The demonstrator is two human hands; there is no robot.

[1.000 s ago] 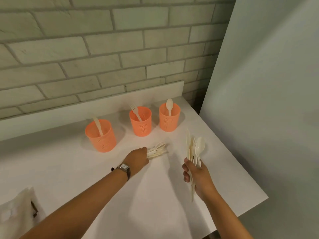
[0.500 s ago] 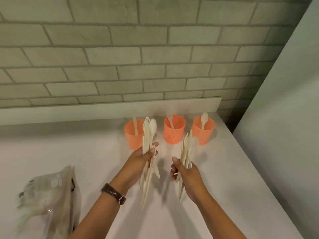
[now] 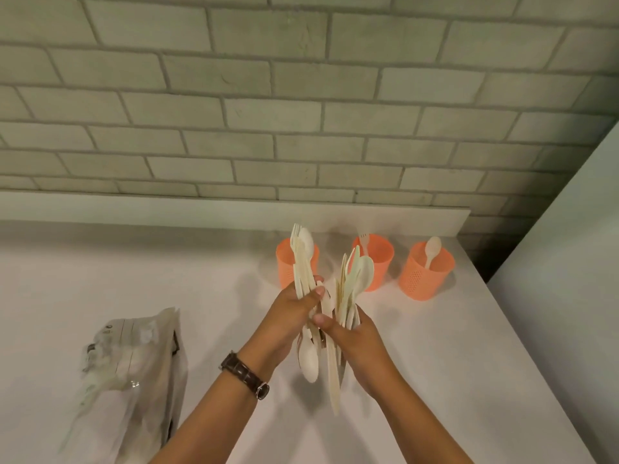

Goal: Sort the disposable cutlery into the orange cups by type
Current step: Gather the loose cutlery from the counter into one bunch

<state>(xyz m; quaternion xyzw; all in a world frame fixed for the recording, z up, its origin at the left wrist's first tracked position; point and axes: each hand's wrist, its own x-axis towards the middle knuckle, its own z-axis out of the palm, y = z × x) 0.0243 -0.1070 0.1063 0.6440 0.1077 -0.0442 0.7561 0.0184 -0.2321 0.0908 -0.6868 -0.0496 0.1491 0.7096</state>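
Presently both hands meet above the tabletop [image 3: 167, 262], the left hand [image 3: 294, 309] clenched on one mixed cutlery bundle [image 3: 303, 262] and the right hand [image 3: 355, 333] on another bundle [image 3: 355, 279]. Their long axes run roughly six to twelve o'clock, most heads pointing up. Three orange cups [image 3: 425, 276] stand beyond, from twelve to two o'clock, nearer the right hand.

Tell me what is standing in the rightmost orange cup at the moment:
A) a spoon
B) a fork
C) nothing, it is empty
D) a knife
A: a single spoon stands in the rightmost orange cup, bowl end up above the rim, while the fork is in the middle orange cup.
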